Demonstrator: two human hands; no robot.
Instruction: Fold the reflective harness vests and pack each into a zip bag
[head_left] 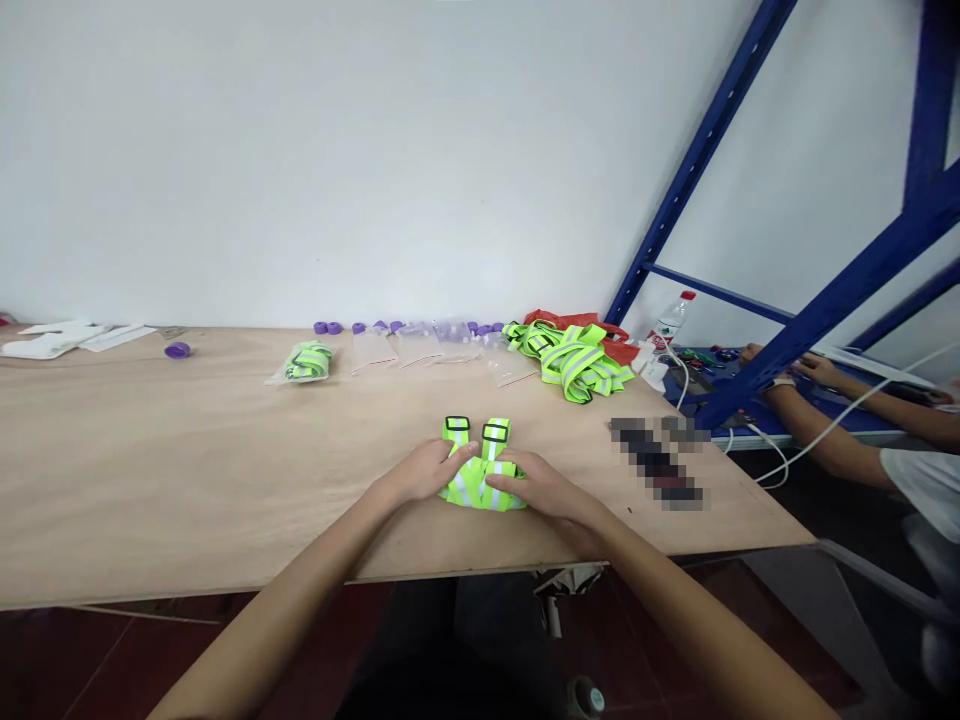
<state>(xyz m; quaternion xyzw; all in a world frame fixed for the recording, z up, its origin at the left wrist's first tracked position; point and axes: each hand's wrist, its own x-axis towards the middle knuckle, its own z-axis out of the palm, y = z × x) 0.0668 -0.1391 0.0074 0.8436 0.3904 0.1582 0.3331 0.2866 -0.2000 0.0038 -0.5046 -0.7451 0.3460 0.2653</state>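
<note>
A folded yellow-green reflective strap bundle lies near the table's front edge, two strap ends with black buckles pointing away from me. My left hand is closed on its left side, the thumb lying over the top. On the right side my right hand grips the same bundle, thumb on top and fingers at its far edge. Farther back sits a similar bundle in a clear bag. A loose heap of the same straps rests at the back right, beside red material.
Clear bags and purple rolls line the back of the wooden table. White sheets lie far left. A blurred dark object is at right. Beyond the blue frame, another person's arms reach over a blue table.
</note>
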